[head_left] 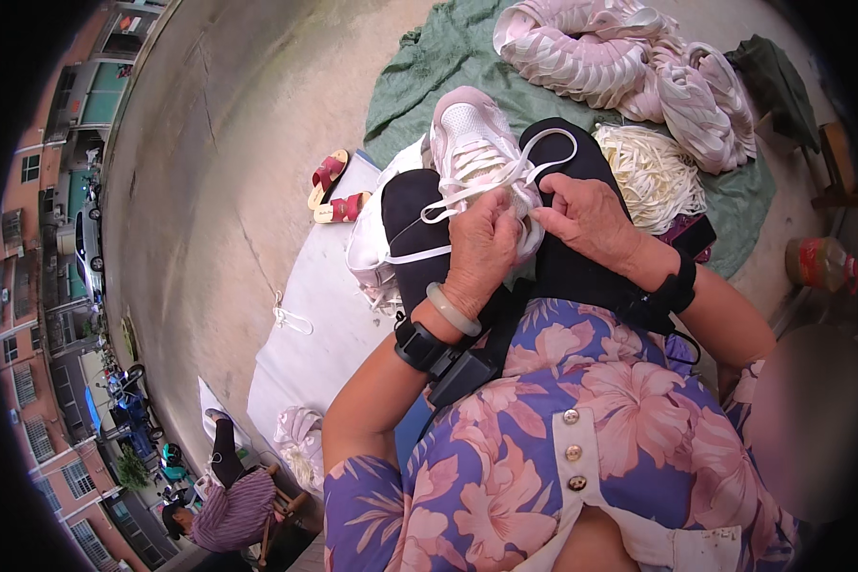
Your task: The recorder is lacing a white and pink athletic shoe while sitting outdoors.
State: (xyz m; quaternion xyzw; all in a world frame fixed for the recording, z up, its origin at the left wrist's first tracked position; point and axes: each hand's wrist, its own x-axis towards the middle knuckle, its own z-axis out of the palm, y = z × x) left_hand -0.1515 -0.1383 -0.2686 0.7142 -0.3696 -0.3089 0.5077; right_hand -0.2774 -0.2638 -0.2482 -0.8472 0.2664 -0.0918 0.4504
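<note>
A white-and-pink shoe (472,129) sits between the wearer's knees, toe at 12 o'clock, its white lace (419,255) hanging loose. The left hand (482,243), at the shoe's 6 o'clock, has its fingers curled tight on the lace near the opening. The right hand (591,219) is at 4 o'clock, thumb and forefinger slightly apart beside the opening; whether they grip anything, I cannot tell. From the shoe, a lace pile (650,176) lies at 3 o'clock and bundled shoe pieces (591,57) at 2, on green cloth (405,95). Red sandals (330,172) rest on concrete ground (229,191) at 9. A seated person (233,510) is at 7, buildings (43,305) at 8.
</note>
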